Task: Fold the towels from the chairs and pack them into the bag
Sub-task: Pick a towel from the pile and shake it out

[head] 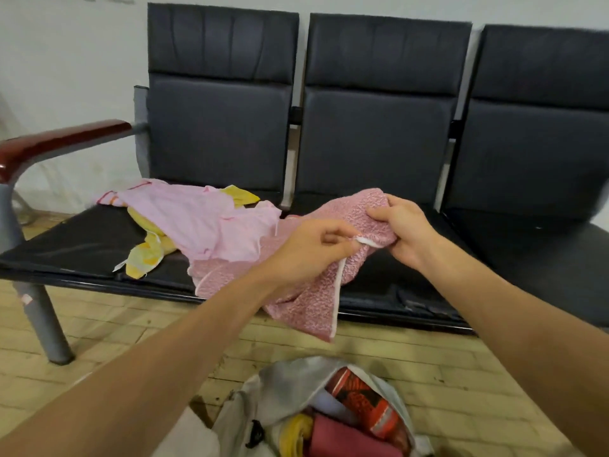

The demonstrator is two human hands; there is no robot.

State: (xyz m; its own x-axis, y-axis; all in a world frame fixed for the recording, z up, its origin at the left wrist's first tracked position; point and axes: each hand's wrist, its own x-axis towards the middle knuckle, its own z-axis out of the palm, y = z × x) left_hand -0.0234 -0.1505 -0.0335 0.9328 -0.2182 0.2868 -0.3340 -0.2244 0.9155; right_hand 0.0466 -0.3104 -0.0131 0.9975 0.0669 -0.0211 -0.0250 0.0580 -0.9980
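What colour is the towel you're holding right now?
The towel is mottled pink with a white edge strip; the head view shows it.

A waiting room: 3 linked black seats (379,127) (1 shared frame) against a wall (66,61).

— How's the light?
— Soft, even, fairly bright indoors; faint sheen on the left seat (82,239), weak shadow under it.
— Sharpness?
— Centre slightly soft; the right chair back (540,94) smears, and edges bow from the wide lens.
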